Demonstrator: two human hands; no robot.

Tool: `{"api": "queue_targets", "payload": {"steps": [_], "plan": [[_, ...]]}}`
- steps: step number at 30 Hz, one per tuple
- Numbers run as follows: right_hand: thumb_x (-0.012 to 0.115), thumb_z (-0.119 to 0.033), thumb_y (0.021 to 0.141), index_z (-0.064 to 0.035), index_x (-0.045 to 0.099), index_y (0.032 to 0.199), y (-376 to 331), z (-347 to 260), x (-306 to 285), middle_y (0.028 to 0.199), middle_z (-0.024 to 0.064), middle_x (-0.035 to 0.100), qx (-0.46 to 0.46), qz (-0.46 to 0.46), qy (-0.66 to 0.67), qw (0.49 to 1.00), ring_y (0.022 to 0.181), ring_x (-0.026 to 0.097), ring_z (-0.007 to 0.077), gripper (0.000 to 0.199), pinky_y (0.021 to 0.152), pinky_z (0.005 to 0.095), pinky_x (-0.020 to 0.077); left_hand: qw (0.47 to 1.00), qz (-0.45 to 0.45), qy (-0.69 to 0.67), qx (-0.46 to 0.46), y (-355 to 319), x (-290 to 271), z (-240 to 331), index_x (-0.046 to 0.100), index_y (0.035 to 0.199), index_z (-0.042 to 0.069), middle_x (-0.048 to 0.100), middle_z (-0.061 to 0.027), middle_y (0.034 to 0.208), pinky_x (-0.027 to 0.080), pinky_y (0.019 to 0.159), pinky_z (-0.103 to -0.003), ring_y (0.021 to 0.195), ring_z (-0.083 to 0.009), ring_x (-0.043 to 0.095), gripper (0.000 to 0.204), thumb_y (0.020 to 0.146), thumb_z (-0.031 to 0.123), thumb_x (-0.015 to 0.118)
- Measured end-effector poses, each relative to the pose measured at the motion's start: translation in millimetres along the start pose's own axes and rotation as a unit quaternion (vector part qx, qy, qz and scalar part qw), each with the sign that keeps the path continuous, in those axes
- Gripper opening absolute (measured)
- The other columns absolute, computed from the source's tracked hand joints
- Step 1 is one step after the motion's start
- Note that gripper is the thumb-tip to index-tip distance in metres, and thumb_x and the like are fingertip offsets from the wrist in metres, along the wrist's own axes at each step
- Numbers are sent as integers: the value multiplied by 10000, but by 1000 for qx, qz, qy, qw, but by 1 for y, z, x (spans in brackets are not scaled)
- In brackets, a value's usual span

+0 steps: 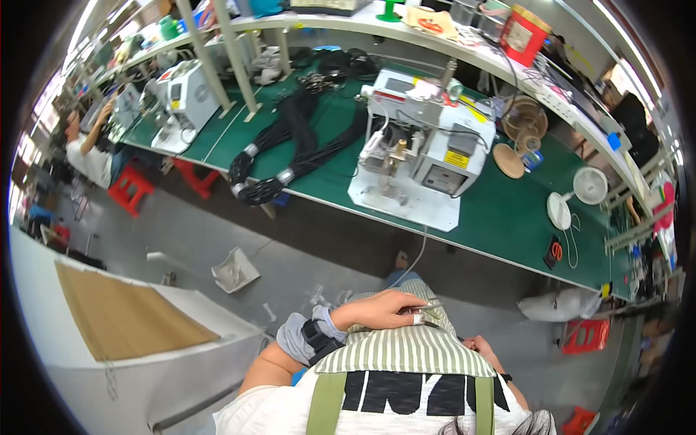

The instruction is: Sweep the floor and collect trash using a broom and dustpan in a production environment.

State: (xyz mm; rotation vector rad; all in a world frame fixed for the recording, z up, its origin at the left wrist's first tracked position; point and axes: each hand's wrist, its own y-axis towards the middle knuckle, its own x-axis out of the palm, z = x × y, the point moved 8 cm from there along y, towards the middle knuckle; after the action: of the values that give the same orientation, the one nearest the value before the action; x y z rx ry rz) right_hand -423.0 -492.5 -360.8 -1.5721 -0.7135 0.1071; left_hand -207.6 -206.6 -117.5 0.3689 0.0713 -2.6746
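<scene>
One striped apron, left fingers over it

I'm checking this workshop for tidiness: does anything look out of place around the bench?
Yes. Pale scraps lie loose on the grey floor, left of the striped apron, looking like litter. The black cable bundles overhang the front edge of the green tabletop, which looks untidy. No clear damage shows.

Two hands, one white fan, one red bucket
</scene>
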Motion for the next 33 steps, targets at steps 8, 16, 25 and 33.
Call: {"api": "queue_targets", "payload": {"steps": [8,16,25,33], "plan": [[497,-75,865,-97,412,710,-118,-4,105,647,30,477,41,23,-230,972,478,440,77,179,451,251,445,994,58,60,67,55,9,-56,331,1367,15,484,-220,1203,441,879,-371,1052,-331,532,653,786,141,601],[501,-176,900,-93,488,876,-121,-33,197,697,32,546,156,46,-459,874,497,469,89,87,488,265,471,960,85,212,161,115,50,-40,242,1415,57,166,-197,1482,220,1091,-424,1331,-334,286,774,784,233,656],[420,-281,964,-35,604,984,-168,-49,398,751,95,642,-6,-277,-775,568,573,634,144,308,531,299,512,968,158,-168,-98,50,54,-59,575,1089,28,632,-115,898,477,730,-326,819,-210,597,328,766,73,611],[507,-116,803,-57,592,967,-14,-349,564,838,202,642,-702,126,-697,80,833,606,385,194,730,488,502,720,646,-128,-219,-123,13,-72,578,796,39,528,5,684,417,574,-281,646,-109,506,160,890,157,524]]}}
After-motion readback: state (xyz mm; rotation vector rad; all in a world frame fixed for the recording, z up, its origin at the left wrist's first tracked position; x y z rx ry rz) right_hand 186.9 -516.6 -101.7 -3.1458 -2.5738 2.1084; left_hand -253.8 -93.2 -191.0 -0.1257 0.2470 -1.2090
